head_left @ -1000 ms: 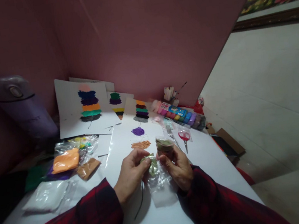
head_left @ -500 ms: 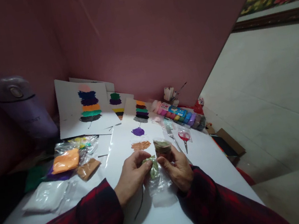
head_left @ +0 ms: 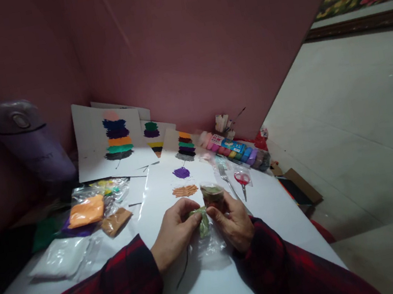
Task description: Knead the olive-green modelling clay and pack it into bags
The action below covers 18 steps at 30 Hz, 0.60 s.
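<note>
Both left hand (head_left: 173, 232) and right hand (head_left: 232, 221) pinch green clay (head_left: 202, 218)

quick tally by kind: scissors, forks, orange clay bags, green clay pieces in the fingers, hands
scissors: 1
fork: 1
orange clay bag: 1
green clay piece: 1
hands: 2, left hand and right hand
total: 6

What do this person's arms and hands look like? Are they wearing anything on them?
Both arms are covered by long sleeves in a dark red and black check. The left sleeve and the right sleeve each end at the wrist. The left hand and the right hand are bare, with no gloves. The light is too dim to tell whether there is a ring or a watch.
</note>
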### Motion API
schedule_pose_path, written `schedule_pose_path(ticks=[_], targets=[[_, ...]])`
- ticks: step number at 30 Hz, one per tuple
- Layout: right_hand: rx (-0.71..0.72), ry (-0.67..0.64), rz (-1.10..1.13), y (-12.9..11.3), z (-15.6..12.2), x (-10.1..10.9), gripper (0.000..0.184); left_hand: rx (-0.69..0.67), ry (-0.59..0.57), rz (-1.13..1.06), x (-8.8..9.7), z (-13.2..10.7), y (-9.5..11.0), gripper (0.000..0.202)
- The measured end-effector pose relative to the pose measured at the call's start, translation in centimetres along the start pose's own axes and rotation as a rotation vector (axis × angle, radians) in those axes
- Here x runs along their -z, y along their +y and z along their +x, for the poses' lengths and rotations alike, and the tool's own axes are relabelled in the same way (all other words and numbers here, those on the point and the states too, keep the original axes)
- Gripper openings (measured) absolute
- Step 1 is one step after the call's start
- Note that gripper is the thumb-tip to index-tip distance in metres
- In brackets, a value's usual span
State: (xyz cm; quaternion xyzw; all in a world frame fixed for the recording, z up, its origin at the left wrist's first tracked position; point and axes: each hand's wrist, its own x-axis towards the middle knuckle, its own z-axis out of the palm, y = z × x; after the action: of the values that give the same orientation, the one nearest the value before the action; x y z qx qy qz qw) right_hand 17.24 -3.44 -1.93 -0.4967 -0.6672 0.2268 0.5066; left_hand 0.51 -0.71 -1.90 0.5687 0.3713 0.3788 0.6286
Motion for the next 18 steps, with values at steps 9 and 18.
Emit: schedule_pose_path(ticks=[9, 18], targets=[[0.005, -0.014, 0.038, 0.25, -0.05, -0.14, 0.035, -0.027, -0.008, 0.027, 0.05, 0.11, -0.03, 0.028], [0.005, -0.033, 0.084, 0.62, -0.16, -0.2, 0.037, -0.02, -0.016, 0.026, 0.04, 0.07, -0.18, 0.028]])
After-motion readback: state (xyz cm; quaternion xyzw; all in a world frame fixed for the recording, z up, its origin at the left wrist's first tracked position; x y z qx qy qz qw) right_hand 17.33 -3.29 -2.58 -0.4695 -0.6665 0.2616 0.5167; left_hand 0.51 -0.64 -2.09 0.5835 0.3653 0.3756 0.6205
